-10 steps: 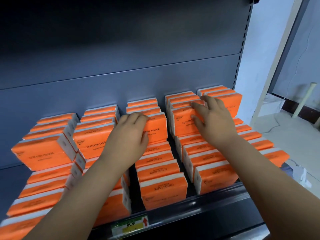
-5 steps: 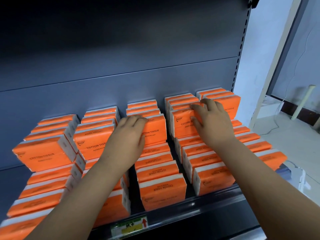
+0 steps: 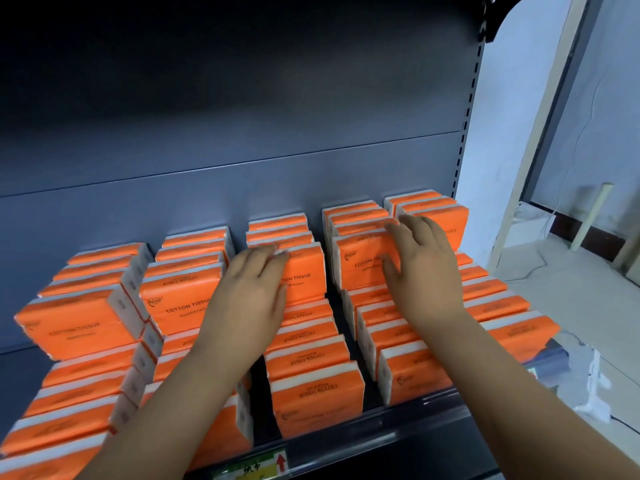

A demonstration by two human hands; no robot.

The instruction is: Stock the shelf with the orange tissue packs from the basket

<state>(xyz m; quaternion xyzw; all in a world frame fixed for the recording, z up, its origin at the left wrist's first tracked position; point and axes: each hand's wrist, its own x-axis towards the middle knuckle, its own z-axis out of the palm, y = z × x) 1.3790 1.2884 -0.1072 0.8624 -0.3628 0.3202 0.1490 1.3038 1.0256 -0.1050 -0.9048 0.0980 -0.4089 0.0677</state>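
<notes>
Head view shows you facing a grey shelf unit [image 3: 242, 150], its back panel filling the upper half of the frame and its front rail [image 3: 398, 434] running low across the picture. The orange tissue packs [image 3: 311, 396] cover the shelf in five columns running front to back, standing on edge, with a second layer stacked on top toward the rear of each column. Both your bare forearms reach in from below. Your left hand [image 3: 252, 296] lies flat against the front face of the foremost upper pack of the middle column [image 3: 306, 271], fingers fairly straight and close together, their tips at its top edge. Your right hand [image 3: 426, 271] rests on the foremost upper pack of the next column to the right [image 3: 360, 261], fingers spread and laid over its top edge, thumb [image 3: 389, 271] on its front face; neither hand is closed around a pack. A yellow-green price label [image 3: 263, 467] with a red arrow sits in the rail, below your left forearm.
</notes>
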